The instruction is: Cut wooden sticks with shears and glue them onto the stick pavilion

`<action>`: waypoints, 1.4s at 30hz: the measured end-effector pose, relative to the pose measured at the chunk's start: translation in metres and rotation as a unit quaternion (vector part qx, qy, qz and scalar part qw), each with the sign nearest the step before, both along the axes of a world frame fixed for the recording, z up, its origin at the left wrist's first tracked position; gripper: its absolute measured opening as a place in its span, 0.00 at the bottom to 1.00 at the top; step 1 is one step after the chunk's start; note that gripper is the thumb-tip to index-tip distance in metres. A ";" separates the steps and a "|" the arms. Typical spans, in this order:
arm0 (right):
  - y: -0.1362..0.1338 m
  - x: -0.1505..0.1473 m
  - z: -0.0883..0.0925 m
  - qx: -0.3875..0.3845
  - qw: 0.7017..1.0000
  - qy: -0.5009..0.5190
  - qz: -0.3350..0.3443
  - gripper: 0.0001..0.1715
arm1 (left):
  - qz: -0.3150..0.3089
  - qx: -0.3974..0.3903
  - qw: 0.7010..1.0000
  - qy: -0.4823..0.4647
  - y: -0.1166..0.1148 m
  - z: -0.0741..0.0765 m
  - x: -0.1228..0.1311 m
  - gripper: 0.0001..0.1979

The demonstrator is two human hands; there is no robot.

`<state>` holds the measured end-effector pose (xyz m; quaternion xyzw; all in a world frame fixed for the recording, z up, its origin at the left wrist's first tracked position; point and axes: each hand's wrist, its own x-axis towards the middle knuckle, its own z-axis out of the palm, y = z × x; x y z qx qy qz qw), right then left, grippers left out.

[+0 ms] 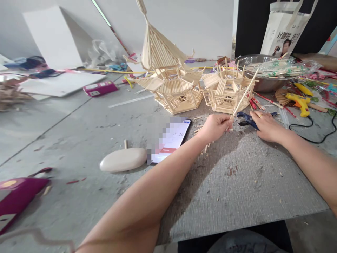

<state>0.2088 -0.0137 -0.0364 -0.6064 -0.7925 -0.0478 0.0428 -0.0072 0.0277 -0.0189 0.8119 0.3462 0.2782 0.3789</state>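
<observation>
My left hand (pixel 217 126) is closed on a thin wooden stick (pixel 246 92), which slants up to the right from its fingertips. To the right, my right hand (pixel 265 125) lies over the handle of dark blue pliers or cutters (pixel 247 120) on the table, fingers bent; whether it grips them is hard to tell. The tool's dark jaws point toward my left hand. Behind the hands stand two wooden-stick structures: a smaller one (pixel 228 93) without a roof and a larger one (pixel 176 89) under a pointed stick roof (pixel 160 47). Short stick pieces (pixel 198 130) lie beside my left hand.
A phone (pixel 171 140) and a white oval case (pixel 123 159) lie left of my left forearm. A yellow glue gun (pixel 300 102) with a black cord sits at the right. Behind it, a metal bowl (pixel 263 83) holds packaged sticks. Purple packages (pixel 101 88) lie left.
</observation>
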 end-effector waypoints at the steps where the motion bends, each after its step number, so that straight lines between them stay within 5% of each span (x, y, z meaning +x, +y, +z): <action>1: 0.001 0.002 -0.001 -0.002 1.000 -0.002 0.006 0.36 | -0.014 -0.019 1.000 0.004 0.000 0.000 0.000 0.14; 5: 0.000 0.001 0.007 0.031 0.998 0.019 0.043 0.31 | -0.054 -0.102 0.993 -0.003 -0.002 -0.001 0.003 0.12; 11: -0.017 -0.015 0.025 0.214 0.967 0.100 0.093 0.16 | -0.090 -0.223 0.970 -0.035 -0.011 0.007 0.006 0.09; 14: -0.022 -0.020 0.025 0.218 0.959 0.083 0.162 0.16 | -0.111 -0.256 0.959 -0.043 -0.014 0.010 0.007 0.09; 19: -0.019 -0.018 0.019 0.170 0.968 0.060 0.176 0.17 | -0.119 -0.284 0.951 -0.023 -0.017 0.010 0.007 0.07; 29: -0.022 -0.021 0.018 0.173 0.970 0.046 0.167 0.16 | -0.120 -0.240 0.963 -0.009 -0.019 0.008 0.008 0.05; 42: -0.025 -0.029 0.018 0.218 0.970 0.027 0.106 0.17 | -0.047 -0.211 0.976 -0.014 -0.028 0.006 0.017 0.12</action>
